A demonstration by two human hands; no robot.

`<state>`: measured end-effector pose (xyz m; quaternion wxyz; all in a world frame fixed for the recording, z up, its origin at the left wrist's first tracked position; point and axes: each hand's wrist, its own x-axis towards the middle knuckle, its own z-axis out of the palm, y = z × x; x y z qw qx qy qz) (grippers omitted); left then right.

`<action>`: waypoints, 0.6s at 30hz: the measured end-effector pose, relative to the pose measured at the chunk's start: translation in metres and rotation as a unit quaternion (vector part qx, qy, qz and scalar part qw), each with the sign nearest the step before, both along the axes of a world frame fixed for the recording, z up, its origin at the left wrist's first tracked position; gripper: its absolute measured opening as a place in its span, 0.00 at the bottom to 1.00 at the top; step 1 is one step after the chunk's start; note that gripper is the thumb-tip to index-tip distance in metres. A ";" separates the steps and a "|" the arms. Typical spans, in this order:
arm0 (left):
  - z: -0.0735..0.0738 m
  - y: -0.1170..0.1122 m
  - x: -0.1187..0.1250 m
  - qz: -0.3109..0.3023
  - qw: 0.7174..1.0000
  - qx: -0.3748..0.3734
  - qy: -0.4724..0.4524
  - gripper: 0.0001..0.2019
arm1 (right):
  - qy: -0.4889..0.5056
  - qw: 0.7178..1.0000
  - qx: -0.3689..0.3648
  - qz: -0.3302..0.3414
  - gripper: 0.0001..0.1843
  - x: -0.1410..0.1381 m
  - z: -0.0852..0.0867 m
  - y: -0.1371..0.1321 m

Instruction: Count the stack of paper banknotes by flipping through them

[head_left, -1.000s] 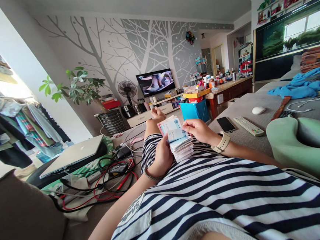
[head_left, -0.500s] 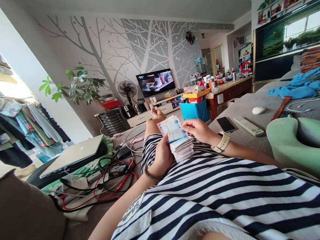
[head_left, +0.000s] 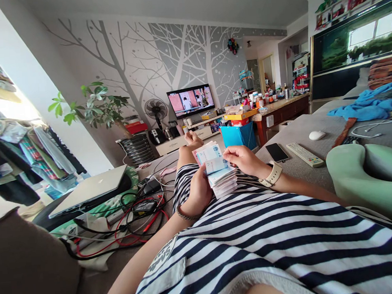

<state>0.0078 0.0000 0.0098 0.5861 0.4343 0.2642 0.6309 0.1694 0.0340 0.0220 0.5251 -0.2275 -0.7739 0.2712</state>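
Note:
My left hand (head_left: 200,186) is closed around a thick wad of banknotes (head_left: 223,185), pale paper with blue and pink print. The wad is bent, its upper part standing up and its loose ends fanning down over my lap. The fingers of my right hand (head_left: 240,159) are closed in a pinch at the right edge of the upraised blue-and-white banknote (head_left: 213,157). Pink-edged notes show behind it at the upper left. My right fingertips partly hide the pinched corner. Both hands sit just above the striped clothing (head_left: 256,219).
To the left lie a laptop (head_left: 91,191) and tangled cables (head_left: 143,214). On the sofa at right are a black phone (head_left: 277,152), a remote control (head_left: 304,154), a white mouse (head_left: 317,135) and a green neck pillow (head_left: 375,187). A blue bin (head_left: 237,136) stands beyond my legs.
Both hands and the wad stay almost in place, with only a very slight shift of the upraised note. The picture on the television differs.

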 end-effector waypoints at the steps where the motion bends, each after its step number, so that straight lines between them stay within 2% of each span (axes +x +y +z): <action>1: 0.000 0.000 0.000 -0.001 1.000 -0.001 0.003 0.12 | -0.001 1.000 -0.001 0.000 0.19 0.000 0.000 0.000; 18: 0.001 0.000 0.000 0.011 1.000 -0.006 -0.004 0.13 | 0.002 1.000 0.004 -0.003 0.19 0.000 0.000 0.000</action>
